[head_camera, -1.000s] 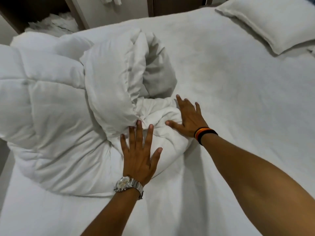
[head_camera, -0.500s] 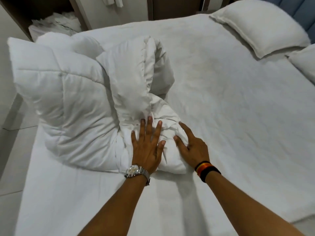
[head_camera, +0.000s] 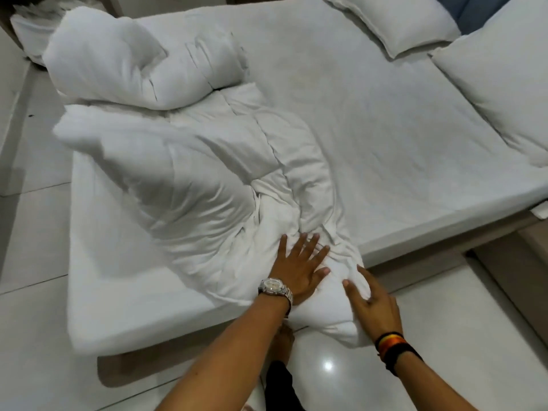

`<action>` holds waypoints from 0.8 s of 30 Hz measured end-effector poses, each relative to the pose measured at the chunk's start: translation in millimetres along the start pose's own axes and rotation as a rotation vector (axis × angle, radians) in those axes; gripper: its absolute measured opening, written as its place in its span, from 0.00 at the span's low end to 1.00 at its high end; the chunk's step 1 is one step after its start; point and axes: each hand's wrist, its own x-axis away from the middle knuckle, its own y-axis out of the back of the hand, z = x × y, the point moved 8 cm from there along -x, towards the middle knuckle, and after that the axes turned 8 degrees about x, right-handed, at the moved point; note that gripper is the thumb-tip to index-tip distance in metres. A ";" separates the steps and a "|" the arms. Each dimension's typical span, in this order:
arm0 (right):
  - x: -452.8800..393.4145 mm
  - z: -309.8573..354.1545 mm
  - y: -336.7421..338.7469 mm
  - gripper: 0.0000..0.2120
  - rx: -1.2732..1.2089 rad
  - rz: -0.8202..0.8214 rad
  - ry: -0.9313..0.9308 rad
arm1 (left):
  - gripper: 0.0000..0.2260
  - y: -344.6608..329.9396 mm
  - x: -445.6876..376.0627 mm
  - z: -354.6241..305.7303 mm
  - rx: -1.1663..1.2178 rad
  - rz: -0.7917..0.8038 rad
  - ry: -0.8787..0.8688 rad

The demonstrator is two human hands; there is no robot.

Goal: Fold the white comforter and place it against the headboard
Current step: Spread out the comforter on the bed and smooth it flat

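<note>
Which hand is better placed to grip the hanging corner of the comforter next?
Right hand: it curls around the comforter end hanging off the bed; left hand lies flat on top.

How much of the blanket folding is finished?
Not much yet. The white comforter lies bunched and rumpled across the bed, not neatly folded. The left hand and right hand press its near end at the mattress edge. Left: fold it, then carry it to the headboard by the pillows.

We find no legible text: the round silver metal wristwatch (head_camera: pixel 274 287) dial is too blurred for us to read.
</note>
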 end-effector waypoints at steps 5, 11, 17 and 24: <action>8.2 15.4 -13.0 0.38 0.244 -0.049 -0.045 | 0.27 8.4 33.0 18.4 0.003 -0.149 0.018; 6.4 98.4 -44.8 0.38 0.547 -0.134 0.303 | 0.28 63.0 138.6 144.3 0.104 -0.584 0.359; -21.5 215.5 -130.5 0.40 0.584 0.011 0.715 | 0.35 77.3 200.5 269.9 0.375 -0.762 0.716; -86.6 260.9 -214.3 0.46 0.645 0.166 0.676 | 0.45 129.8 126.6 347.8 0.457 -0.836 0.539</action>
